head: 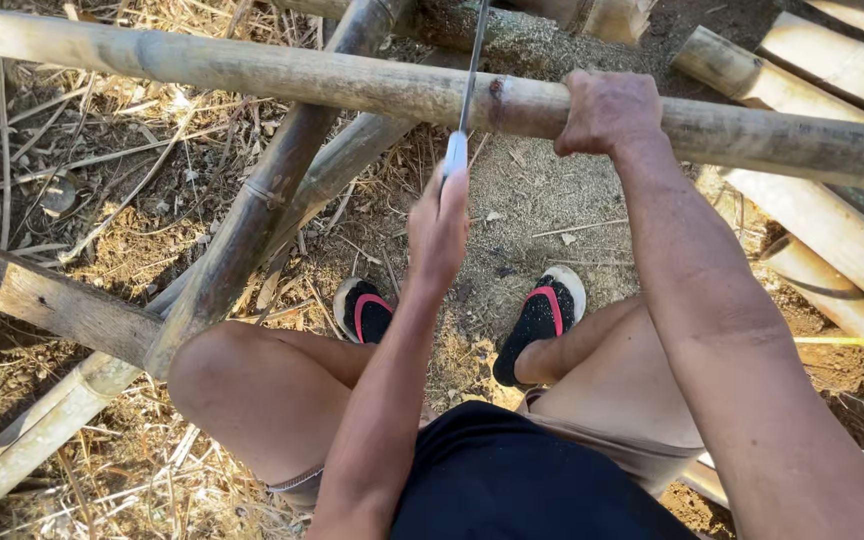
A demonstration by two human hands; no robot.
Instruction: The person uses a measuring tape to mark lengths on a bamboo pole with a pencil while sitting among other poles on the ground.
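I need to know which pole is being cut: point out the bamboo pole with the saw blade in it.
The long horizontal bamboo pole across the top, gripped by the right hand; the saw blade crosses it.

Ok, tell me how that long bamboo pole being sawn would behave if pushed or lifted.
The bamboo pole looks stiff: it spans straight across its supports. Being round, it would probably roll if the right hand let go. It may weaken where the saw, held by the left hand, meets it.
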